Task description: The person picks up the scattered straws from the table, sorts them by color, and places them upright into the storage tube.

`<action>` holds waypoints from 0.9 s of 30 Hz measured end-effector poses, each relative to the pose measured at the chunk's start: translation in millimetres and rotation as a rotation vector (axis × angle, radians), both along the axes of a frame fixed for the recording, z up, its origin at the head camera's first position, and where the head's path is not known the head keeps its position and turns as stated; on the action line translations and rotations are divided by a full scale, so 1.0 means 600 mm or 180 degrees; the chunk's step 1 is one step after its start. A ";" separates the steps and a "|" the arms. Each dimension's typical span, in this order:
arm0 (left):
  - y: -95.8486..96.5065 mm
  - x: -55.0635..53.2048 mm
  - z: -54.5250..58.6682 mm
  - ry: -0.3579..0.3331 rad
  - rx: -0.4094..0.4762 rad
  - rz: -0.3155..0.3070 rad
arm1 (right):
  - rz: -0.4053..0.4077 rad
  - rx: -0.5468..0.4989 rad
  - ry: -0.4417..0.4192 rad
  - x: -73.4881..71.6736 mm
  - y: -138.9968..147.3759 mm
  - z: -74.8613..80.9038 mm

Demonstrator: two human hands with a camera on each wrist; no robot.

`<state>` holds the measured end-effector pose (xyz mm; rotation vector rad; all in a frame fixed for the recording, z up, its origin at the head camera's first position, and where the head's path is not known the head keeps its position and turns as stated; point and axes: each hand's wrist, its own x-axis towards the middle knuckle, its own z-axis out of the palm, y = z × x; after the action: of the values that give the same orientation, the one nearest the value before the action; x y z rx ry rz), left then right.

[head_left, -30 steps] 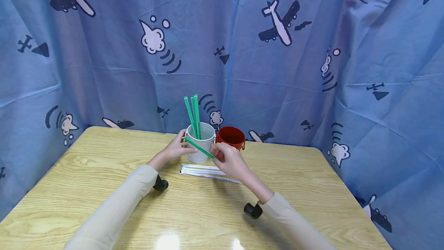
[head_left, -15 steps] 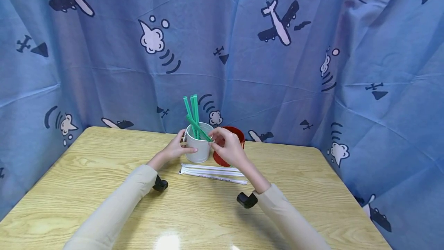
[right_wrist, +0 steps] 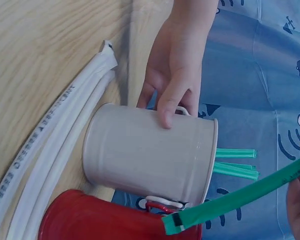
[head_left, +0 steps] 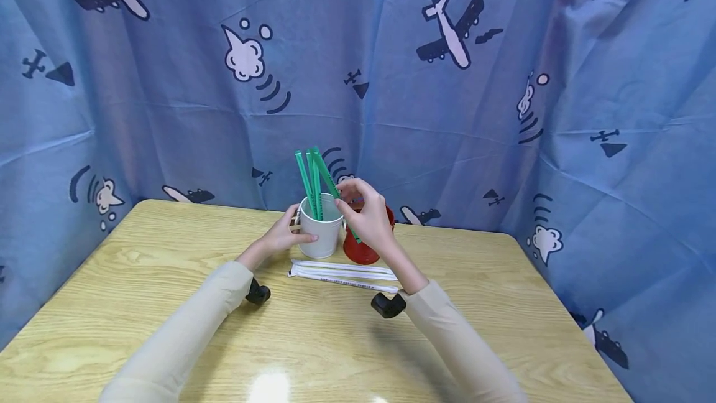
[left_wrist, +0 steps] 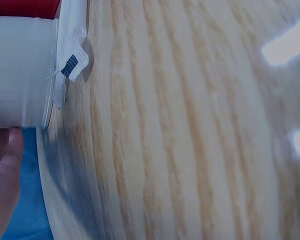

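My left hand [head_left: 279, 233] grips the side of a small white bucket [head_left: 323, 239]; the right wrist view shows its thumb [right_wrist: 171, 105] lying against the wall near a handle loop. Several green-wrapped straws [head_left: 306, 176] lean upright inside the bucket. To the right, my right hand [head_left: 366, 215] pinches another green straw [head_left: 326, 171] between thumb and fingers. That straw slants, its top close to the standing straws and its lower end [right_wrist: 175, 223] in front of a red bucket [head_left: 360, 254]. In the left wrist view the white bucket [left_wrist: 22, 75] stands over the left hand's fingers [left_wrist: 12, 145].
Several white-wrapped straws [head_left: 341, 273] lie side by side on the wooden table [head_left: 184, 285], just in front of both buckets. The red bucket stands close beside the white one, partly behind the right hand. A blue curtain [head_left: 313, 79] with printed airplanes hangs behind the table.
My right hand has risen with the green straw, from in front of the white bucket to above its right rim, and the straw has become steeper. The left hand keeps its grip on the bucket.
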<state>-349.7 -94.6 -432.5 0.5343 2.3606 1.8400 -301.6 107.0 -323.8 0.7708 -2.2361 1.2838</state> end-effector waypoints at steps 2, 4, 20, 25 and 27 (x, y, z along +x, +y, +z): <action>0.000 -0.001 0.001 -0.0010 -0.0006 -0.0012 | -0.0034 -0.0137 0.0012 -0.003 -0.005 0.005; 0.000 0.000 0.001 -0.0020 0.0010 -0.0014 | -0.0072 -0.0267 0.0041 -0.007 -0.010 0.009; -0.002 -0.003 0.004 -0.0059 0.0008 0.0022 | -0.0001 -0.0755 -0.0032 -0.029 -0.049 0.015; -0.001 -0.004 0.001 -0.0040 0.0045 -0.0017 | -0.0019 -0.0578 -0.0246 -0.037 -0.048 -0.003; -0.001 -0.004 -0.001 -0.0014 0.0066 -0.0049 | -0.0042 -0.0504 -0.0328 -0.040 -0.047 -0.011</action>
<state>-352.0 -95.3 -433.2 0.5486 2.3307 1.8591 -325.4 78.6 -330.7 0.6439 -2.1816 1.5043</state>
